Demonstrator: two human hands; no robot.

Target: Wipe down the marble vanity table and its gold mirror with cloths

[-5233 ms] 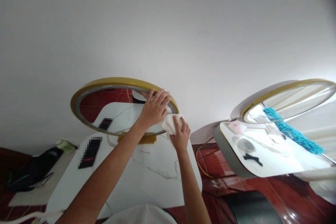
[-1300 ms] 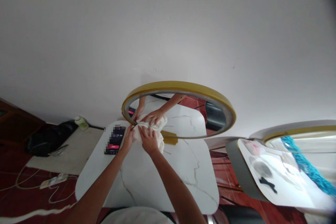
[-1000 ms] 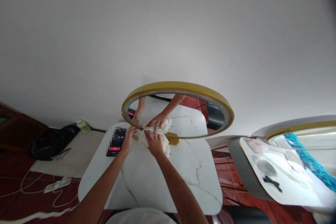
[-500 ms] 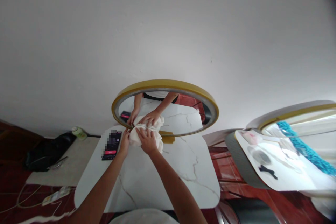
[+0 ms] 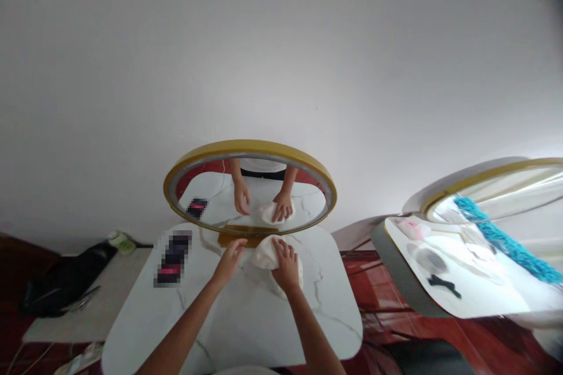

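Beyond both hands rises a pale grey wall [image 5: 264, 41]; well to the right of the grip, lower down, shows a glossy red tiled floor [image 5: 479, 328]. Directly under the hands is a white, marble-veined table [image 5: 250, 328]. Right of the grip and well apart stands a second white table [image 5: 501, 299], a fluffy turquoise duster [image 5: 510, 243] above it. Just beyond the grip, a gold-framed mirror [image 5: 220, 190] reflects both hands. Far left lies a black bag [image 5: 65, 278]. The white cloth [image 5: 265, 253] is bunched in the right hand [image 5: 287, 263], fingers over its top, thumb hidden. Just left of the cloth, the left hand [image 5: 231, 261] is held loosely, fingers apart from it. Further left lies a phone [image 5: 173, 259], its screen blurred into blocks; beyond that, a green-and-white container [image 5: 122, 242] has a label too small to read.
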